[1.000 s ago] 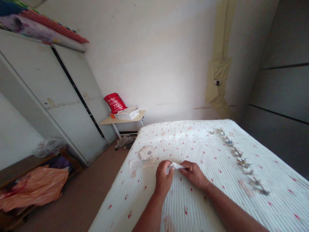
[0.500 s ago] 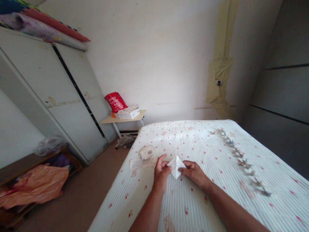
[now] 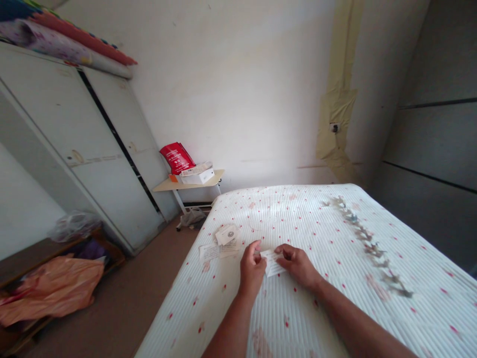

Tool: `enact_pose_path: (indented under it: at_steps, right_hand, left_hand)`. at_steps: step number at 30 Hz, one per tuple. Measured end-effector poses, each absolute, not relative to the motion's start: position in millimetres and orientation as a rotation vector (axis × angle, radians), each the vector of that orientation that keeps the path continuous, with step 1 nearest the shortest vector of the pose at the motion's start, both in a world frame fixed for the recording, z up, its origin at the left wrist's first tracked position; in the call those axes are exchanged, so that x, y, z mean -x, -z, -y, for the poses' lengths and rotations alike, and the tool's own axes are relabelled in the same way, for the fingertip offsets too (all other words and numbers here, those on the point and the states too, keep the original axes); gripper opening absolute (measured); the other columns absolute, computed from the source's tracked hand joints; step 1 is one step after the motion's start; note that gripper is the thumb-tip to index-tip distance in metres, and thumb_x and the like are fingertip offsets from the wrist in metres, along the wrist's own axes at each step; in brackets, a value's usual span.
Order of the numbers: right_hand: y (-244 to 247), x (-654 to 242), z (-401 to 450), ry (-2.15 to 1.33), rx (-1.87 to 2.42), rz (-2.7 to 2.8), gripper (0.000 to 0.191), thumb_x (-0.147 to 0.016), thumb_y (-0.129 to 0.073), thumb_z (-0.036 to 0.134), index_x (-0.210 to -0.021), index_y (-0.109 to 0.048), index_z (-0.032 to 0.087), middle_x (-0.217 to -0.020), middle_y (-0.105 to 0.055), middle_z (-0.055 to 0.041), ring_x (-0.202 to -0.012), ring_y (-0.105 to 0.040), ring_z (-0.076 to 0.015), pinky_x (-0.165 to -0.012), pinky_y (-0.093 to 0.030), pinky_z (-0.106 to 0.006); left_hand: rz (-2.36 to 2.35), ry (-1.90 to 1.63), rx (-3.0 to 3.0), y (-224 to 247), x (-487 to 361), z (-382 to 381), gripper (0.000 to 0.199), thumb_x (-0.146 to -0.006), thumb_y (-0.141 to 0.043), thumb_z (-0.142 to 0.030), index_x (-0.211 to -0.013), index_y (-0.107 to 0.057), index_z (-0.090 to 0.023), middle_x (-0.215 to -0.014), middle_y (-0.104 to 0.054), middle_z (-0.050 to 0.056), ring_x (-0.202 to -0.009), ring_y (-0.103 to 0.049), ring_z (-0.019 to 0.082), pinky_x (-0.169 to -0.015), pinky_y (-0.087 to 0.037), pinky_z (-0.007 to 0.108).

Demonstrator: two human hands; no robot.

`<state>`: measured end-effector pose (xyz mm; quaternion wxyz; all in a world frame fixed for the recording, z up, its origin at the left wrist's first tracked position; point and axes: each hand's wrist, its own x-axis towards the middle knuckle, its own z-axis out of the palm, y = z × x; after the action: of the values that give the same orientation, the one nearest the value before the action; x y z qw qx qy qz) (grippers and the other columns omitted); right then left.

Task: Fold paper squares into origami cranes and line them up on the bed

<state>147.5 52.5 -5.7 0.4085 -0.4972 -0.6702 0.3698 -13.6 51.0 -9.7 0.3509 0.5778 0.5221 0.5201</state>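
Observation:
A folded piece of printed paper (image 3: pixel 274 264) is held just above the bed, between my two hands. My left hand (image 3: pixel 254 266) pinches its left edge between thumb and fingers, with the index finger raised. On the other side, my right hand (image 3: pixel 296 263) grips the upper right part, thumb on top. The sheet looks roughly square, with lines of print on the face toward me. To the left of my hands lies a loose pile of printed paper slips (image 3: pixel 226 236). A row of small folded paper figures (image 3: pixel 367 238) runs along the right of the bed.
The bed (image 3: pixel 208 318) has a white ribbed cover with red dots. Beyond its far left corner stands a small table (image 3: pixel 164 186) with a red bag (image 3: pixel 177 158) and a white box (image 3: pixel 199 175). An orange plastic bag (image 3: pixel 55 288) lies on a low bench at left.
The paper has gone from a pointed diamond shape to a flatter, squarer one. My right hand has shifted slightly, and its fingers now sit over the paper's upper right.

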Motion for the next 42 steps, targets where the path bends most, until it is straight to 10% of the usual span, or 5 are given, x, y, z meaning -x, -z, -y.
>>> enact_pose_path:
  at_steps: [7,21,42]
  right_hand:
    - [-6.4,-154.2,-47.5,-0.358,1.701,2.101,0.022,-0.078,-0.048,0.026,-0.091,-0.066,0.02,-0.079,-0.065,-0.0046,-0.068,-0.057,-0.0142,-0.062,-0.036,-0.023]
    - [1.2,-187.4,-54.5,-0.56,1.285,2.308,0.042,-0.061,-0.067,0.022,-0.103,-0.063,0.024,-0.12,-0.052,-0.0059,-0.103,-0.053,-0.0199,-0.085,-0.042,-0.03]
    - [-14.9,-167.5,-50.9,-0.418,1.573,2.21,0.024,-0.086,-0.042,0.024,-0.077,-0.063,0.018,-0.086,-0.061,-0.0049,-0.079,-0.058,-0.0135,-0.068,-0.04,-0.022]
  left_hand:
    - [-1.463,-1.015,-2.085,6.7,13.1,-43.8,0.031,-0.059,-0.057,-0.007,-0.086,-0.066,-0.02,-0.112,-0.054,0.005,-0.106,-0.048,0.019,-0.095,-0.038,0.034]
    - [-1.342,-0.716,-2.466,-2.8,18.0,-37.9,0.022,-0.069,-0.061,-0.021,-0.09,-0.068,-0.024,-0.11,-0.057,0.004,-0.103,-0.047,0.021,-0.09,-0.039,0.034]
    - [-1.617,-0.858,-2.246,5.9,10.7,-52.3,0.016,-0.079,-0.049,-0.025,-0.07,-0.06,-0.018,-0.08,-0.059,0.003,-0.083,-0.052,0.015,-0.075,-0.039,0.025]
